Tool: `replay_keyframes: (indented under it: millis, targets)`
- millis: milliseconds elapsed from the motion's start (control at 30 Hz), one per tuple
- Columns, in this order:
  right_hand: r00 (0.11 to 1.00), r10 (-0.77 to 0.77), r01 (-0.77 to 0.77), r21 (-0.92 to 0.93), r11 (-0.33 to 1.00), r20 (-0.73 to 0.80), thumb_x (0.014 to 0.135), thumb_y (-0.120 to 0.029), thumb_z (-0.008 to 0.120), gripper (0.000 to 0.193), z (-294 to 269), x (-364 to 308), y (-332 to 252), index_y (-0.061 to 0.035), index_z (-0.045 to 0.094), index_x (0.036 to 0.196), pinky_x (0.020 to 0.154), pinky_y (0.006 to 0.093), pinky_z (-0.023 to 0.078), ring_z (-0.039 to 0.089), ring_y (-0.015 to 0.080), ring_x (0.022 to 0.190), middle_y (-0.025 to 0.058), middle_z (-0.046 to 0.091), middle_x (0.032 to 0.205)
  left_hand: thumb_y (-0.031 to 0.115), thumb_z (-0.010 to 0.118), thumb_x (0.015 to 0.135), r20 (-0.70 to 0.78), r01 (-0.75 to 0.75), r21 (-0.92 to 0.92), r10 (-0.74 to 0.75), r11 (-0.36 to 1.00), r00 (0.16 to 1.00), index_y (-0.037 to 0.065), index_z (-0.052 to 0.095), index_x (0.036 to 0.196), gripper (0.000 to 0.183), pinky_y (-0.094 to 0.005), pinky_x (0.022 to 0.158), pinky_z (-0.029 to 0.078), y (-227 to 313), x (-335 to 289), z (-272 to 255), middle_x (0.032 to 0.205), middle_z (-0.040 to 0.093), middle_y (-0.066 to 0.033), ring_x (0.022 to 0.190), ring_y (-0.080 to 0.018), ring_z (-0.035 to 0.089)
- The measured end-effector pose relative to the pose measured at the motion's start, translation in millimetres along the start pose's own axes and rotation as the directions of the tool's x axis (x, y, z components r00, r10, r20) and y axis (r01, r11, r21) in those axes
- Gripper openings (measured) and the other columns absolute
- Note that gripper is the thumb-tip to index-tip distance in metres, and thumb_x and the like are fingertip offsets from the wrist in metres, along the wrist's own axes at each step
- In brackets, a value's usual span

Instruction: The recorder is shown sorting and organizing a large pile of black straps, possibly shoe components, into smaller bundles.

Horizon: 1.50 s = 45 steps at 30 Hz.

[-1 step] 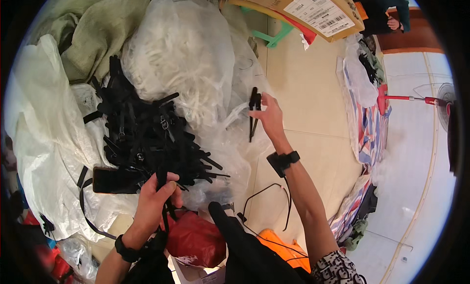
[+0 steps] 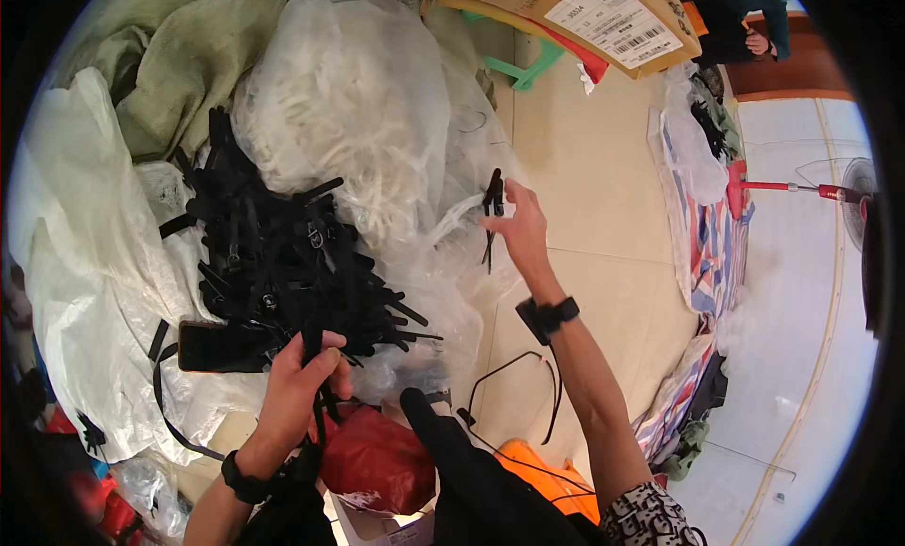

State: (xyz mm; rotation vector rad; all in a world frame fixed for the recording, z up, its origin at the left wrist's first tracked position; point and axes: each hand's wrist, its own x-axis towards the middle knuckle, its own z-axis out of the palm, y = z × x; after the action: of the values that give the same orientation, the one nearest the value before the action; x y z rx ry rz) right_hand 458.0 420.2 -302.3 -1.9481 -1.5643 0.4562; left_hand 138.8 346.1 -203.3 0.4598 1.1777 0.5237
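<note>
A left hand, fingers curled and thumb pressed down, grips a narrow black fabric strap at the lower edge of a tangled heap of black straps with metal buckles. The right hand, its thumb and fingers parted in a loose curve, is at a pair of slim black strips above the pale, smooth tiled floor; whether it grips or merely touches them cannot be told. Beyond the heap bulges a filmy, translucent plastic bag of white material, next to rumpled, coarse olive sacking. A creased, glossy red plastic bag sits below the left hand.
</note>
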Motion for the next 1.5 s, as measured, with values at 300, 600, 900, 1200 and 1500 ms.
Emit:
replay_keyframes:
  millis: [300, 600, 900, 1200, 1500]
  targets:
    - [0.343, -0.084, -0.84, 0.345, 0.418, 0.936, 0.071, -0.009, 0.065, 0.032, 0.0, -87.3, -149.6, -0.0021, 0.057, 0.101, 0.07, 0.0258, 0.044, 0.056, 0.0124, 0.076, 0.0027, 0.058, 0.087, 0.016, 0.048, 0.086, 0.182, 0.034, 0.166, -0.065, 0.986, 0.981, 0.0, 0.051, 0.097, 0.02, -0.0231, 0.056, 0.045, -6.6, -0.1, 30.1, 0.073, 0.058, -0.006, 0.062, -0.013, 0.057]
    - [0.854, 0.275, -0.499, 0.543, 0.675, 0.443, 0.068, -0.012, 0.061, 0.012, -18.7, -15.5, -77.5, -0.0004, 0.058, 0.07, 0.047, 0.0215, 0.038, 0.05, 0.0071, 0.049, 0.0013, 0.055, 0.056, 0.017, 0.045, 0.088, 0.226, 0.009, 0.334, -0.089, 0.943, 0.97, 0.001, 0.047, 0.107, 0.025, -0.0261, 0.07, 0.046, -16.2, -1.1, 14.4, 0.089, 0.056, -0.0083, 0.08, -0.0132, 0.055]
    - [0.978, -0.069, 0.05, 0.099, 0.994, 0.195, 0.063, -0.017, 0.068, 0.034, 3.5, -21.9, -51.2, -0.0035, 0.058, 0.093, 0.066, 0.034, 0.044, 0.053, 0.0264, 0.074, 0.0116, 0.054, 0.081, 0.015, 0.045, 0.086, 0.081, 0.062, 0.304, -0.09, 0.951, 0.993, 0.001, 0.049, 0.102, 0.021, -0.0254, 0.065, 0.046, -21.9, 10.3, -10.2, 0.086, 0.056, -0.0081, 0.074, -0.0133, 0.056]
    - [0.888, -0.102, 0.176, -0.126, 0.976, 0.448, 0.057, -0.032, 0.073, 0.05, 99.3, -81.4, -125.3, -0.0014, 0.059, 0.093, 0.066, 0.0353, 0.045, 0.056, 0.0311, 0.077, 0.0119, 0.057, 0.078, 0.014, 0.047, 0.084, 0.02, 0.055, 0.247, -0.062, 0.967, 0.998, -0.002, 0.051, 0.1, 0.023, -0.0245, 0.058, 0.048, -38.4, 14.5, -25.5, 0.079, 0.058, -0.0082, 0.067, -0.0132, 0.059]
    - [0.563, 0.103, -0.742, 0.447, 0.5, 0.82, 0.07, -0.01, 0.064, 0.016, 42.4, -71.9, -146.6, 0.0025, 0.065, 0.08, 0.06, 0.0219, 0.043, 0.057, 0.0101, 0.065, 0.0042, 0.062, 0.07, 0.013, 0.047, 0.087, -0.033, -0.074, 0.084, 0.077, 0.994, 0.996, -0.001, 0.049, 0.104, 0.022, -0.0274, 0.068, 0.048, -12.0, 11.3, -30.3, 0.086, 0.058, -0.0082, 0.075, -0.0145, 0.059]
